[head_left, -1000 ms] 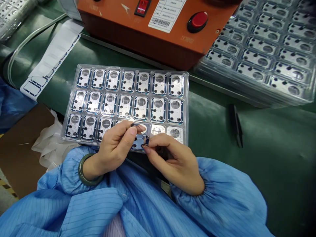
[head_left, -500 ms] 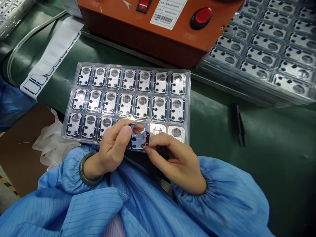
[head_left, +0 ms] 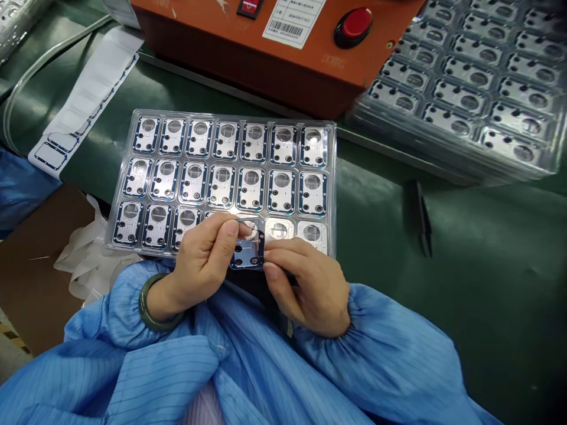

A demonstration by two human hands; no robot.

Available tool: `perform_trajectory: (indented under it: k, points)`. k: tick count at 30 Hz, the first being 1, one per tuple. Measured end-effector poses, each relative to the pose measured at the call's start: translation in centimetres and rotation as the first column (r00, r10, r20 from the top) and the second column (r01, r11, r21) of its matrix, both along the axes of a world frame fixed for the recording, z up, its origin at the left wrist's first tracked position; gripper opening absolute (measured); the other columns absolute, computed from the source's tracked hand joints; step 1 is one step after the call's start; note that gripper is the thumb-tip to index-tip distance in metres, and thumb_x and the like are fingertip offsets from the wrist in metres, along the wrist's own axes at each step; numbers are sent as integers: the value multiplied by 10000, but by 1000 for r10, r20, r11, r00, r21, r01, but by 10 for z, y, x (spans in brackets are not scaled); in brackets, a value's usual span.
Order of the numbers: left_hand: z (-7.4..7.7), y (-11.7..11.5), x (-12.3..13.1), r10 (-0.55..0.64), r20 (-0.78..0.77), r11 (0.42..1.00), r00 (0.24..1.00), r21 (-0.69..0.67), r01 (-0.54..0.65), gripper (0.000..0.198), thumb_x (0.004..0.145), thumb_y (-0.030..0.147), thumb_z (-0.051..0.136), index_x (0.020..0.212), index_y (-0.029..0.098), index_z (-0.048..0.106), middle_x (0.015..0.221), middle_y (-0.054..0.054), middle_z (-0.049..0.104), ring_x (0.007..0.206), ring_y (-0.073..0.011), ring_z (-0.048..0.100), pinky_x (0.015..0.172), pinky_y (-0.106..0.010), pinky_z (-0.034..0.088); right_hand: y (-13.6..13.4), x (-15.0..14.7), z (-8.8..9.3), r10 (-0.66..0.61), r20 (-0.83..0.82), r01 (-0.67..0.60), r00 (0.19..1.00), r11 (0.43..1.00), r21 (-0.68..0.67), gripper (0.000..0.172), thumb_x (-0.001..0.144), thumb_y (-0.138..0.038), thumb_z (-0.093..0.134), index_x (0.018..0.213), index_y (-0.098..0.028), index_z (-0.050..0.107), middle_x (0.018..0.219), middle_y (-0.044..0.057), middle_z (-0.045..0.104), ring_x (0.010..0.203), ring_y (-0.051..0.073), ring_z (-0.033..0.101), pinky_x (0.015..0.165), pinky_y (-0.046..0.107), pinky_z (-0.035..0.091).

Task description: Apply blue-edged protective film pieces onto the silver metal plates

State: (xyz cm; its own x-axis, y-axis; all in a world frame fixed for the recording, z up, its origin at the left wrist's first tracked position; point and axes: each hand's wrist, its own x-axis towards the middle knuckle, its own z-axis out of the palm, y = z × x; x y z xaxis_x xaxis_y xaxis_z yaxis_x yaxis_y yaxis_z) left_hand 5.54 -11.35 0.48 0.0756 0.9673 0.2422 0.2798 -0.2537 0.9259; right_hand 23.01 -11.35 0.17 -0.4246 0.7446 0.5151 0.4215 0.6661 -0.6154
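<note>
Between thumb and finger, my left hand (head_left: 204,255) pinches the left edge of a small metal plate (head_left: 247,252) with a dark blue gasket-like border, a round opening and small dark holes. My right hand (head_left: 310,286) is closed at the plate's right edge, thumb and fingertips pressed on its border. Behind and below the plate lies a clear plastic tray (head_left: 333,177) with rows of similar plates. Most of these have blue borders; two plates just beyond my right fingers, such as the bare silver plate (head_left: 312,231), have none. My left hand hides part of the front row.
An orange machine (head_left: 248,59) with a red button (head_left: 357,23) stands behind the tray. Stacked filled trays (head_left: 469,153) are at the right, near black tweezers (head_left: 420,218). At left lie a backing strip (head_left: 84,100) with blue outlines and crumpled white liner (head_left: 95,254) over a cardboard box (head_left: 39,260).
My right fingers have shifted slightly along the plate's right edge and closed up more. The plate has tilted a little in my left hand. The whole view has shifted slightly.
</note>
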Motion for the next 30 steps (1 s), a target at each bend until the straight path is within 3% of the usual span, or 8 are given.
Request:
perform_trajectory:
  k: [4, 10, 15, 18, 21, 25, 30]
  points:
    - [-1, 0, 0, 19, -24, 1000, 1000, -15, -20, 226, 961, 241, 430, 889, 200, 640, 756, 7, 642, 677, -92, 582, 630, -207, 462, 2, 1, -2, -29, 47, 22, 998, 990, 139, 182, 829, -121, 546, 996, -194, 554, 834, 98, 700, 698, 186, 651, 581, 288, 535]
    - [0, 1, 1, 35, -52, 997, 998, -70, -38, 259, 962, 294, 424, 854, 198, 639, 687, 11, 612, 590, -93, 535, 551, -217, 431, 3, 1, 3, -62, 123, 33, 990, 975, 220, 134, 839, -161, 532, 937, -222, 601, 773, 70, 706, 619, 177, 637, 520, 282, 500]
    - [0, 1, 0, 36, -26, 995, 999, -95, -39, 279, 960, 316, 432, 834, 202, 653, 681, 12, 615, 581, -92, 529, 542, -221, 421, 1, 2, -2, -111, 177, 63, 978, 964, 257, 217, 815, -160, 566, 1016, -238, 588, 767, 64, 704, 591, 193, 627, 484, 304, 475]
    - [0, 1, 0, 39, -15, 995, 999, -90, -40, 287, 959, 322, 433, 841, 204, 667, 682, 6, 624, 602, -100, 545, 558, -227, 436, -5, 1, -9, -157, -70, 166, 985, 975, 146, 410, 829, -188, 570, 1223, -281, 500, 890, 53, 693, 608, 179, 615, 523, 317, 510]
    - [1, 1, 0, 45, 3, 996, 999, -75, -44, 283, 959, 313, 437, 839, 202, 668, 711, 1, 643, 641, -103, 570, 591, -224, 458, -10, -1, -11, -244, -288, 219, 926, 969, -117, 481, 868, -197, 536, 1321, -305, 416, 989, 50, 659, 603, 147, 594, 550, 313, 529]
    - [1, 1, 0, 44, 15, 996, 999, -73, -43, 263, 960, 282, 440, 845, 204, 664, 720, 12, 641, 627, -86, 560, 583, -202, 452, -9, -1, 2, -194, -149, 129, 970, 923, -362, 210, 915, -213, 491, 1112, -235, 559, 877, 34, 654, 650, 134, 616, 588, 278, 518]
    - [0, 1, 0, 37, 28, 998, 999, -61, -35, 262, 960, 284, 439, 854, 206, 665, 741, 4, 656, 670, -98, 586, 619, -215, 470, 1, -3, 17, -64, -63, 32, 996, 907, -420, 137, 917, -215, 488, 821, -198, 585, 672, 3, 603, 601, 120, 570, 553, 250, 460]
